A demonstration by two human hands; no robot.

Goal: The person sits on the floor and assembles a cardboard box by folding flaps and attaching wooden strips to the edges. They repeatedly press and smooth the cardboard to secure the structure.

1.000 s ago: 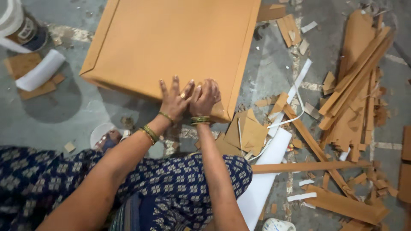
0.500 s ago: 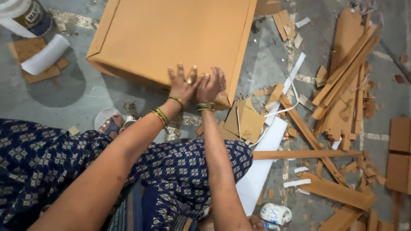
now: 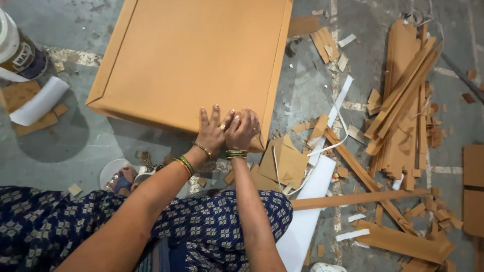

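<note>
While the grey floor (image 3: 312, 95) spreads under everything, a big tan cardboard board (image 3: 196, 55) with folded edges lies flat on it and fills the upper middle of the view. Right of the board, a heap of long cardboard strips (image 3: 403, 100) and small offcuts is scattered across the floor. A white sheet (image 3: 307, 206) lies beside the person's knee, which is covered in blue patterned cloth (image 3: 217, 221). At the upper left stands a round container (image 3: 17, 48) with a white top and a dark label, and a curled white paper piece (image 3: 38, 100) lies just below it. Both hands press on the board's near right corner, side by side and touching. The left hand (image 3: 212, 133) lies flat with fingers spread, gripping nothing. The right hand (image 3: 243, 128) is curled with fingers bent onto the board's edge; whether it pinches the edge cannot be told.
</note>
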